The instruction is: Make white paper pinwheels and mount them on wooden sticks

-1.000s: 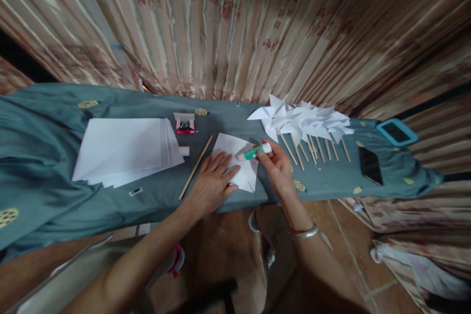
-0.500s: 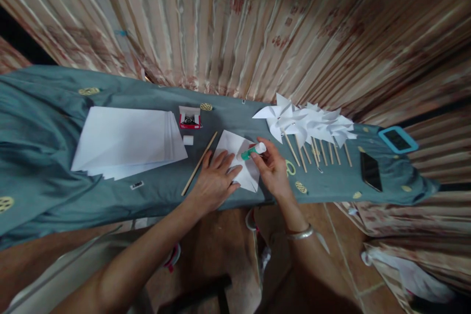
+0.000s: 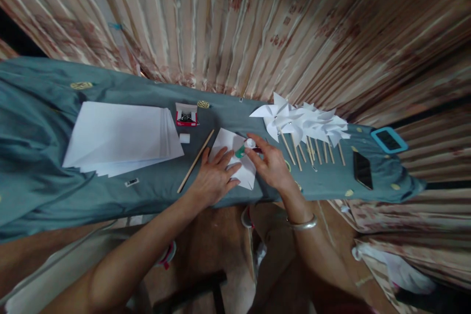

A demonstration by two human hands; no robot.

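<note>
A square sheet of white paper (image 3: 247, 175) with cut or creased corners lies on the cloth-covered table. My left hand (image 3: 216, 172) rests flat on its left part, fingers spread. My right hand (image 3: 270, 161) grips a green and white glue stick (image 3: 241, 151), its lower end against or just over the paper; the exact contact is hidden. Left of the paper lies a thin wooden stick (image 3: 196, 161). Near it are a small white block (image 3: 184, 138) and an open red and white box (image 3: 187, 116) of small dark metal pieces.
A stack of white paper (image 3: 117, 132) lies to the left. Several white paper pinwheels (image 3: 305, 120) on sticks lie to the right, partly overlapping. Beyond them are a dark phone (image 3: 362, 170) and a blue-framed device (image 3: 389, 140). A patterned curtain (image 3: 221, 24) hangs behind the table.
My right hand has tilted the glue stick more upright and shifted it slightly left over the paper. My left hand stays on the sheet. The whole view has shifted slightly.
</note>
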